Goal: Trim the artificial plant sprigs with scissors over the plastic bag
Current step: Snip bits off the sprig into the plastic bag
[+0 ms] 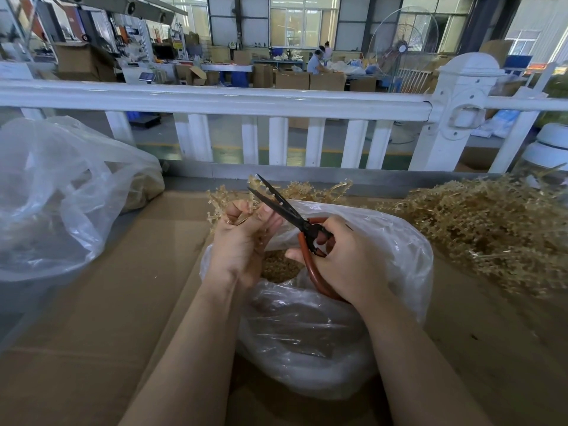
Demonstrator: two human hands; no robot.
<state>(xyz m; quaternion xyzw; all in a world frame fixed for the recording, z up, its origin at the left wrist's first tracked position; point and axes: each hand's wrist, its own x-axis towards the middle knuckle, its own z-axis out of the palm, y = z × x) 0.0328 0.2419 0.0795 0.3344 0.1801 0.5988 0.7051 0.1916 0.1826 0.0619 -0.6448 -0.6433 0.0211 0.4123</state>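
Observation:
My left hand (242, 241) grips a tan artificial sprig (221, 199) by its stem, holding it upright above the mouth of a clear plastic bag (399, 256). My right hand (344, 259) holds scissors (285, 210) with red-brown handles; the dark blades are parted and point up and left past the sprig's tips. Tan clippings (278, 267) lie inside the bag between my hands.
A large heap of untrimmed tan sprigs (485, 222) lies at the right on the cardboard-covered table (123, 302). A second clear bag (61, 192) sits at the left. A white railing (276, 103) runs along the table's far edge, with a workshop behind.

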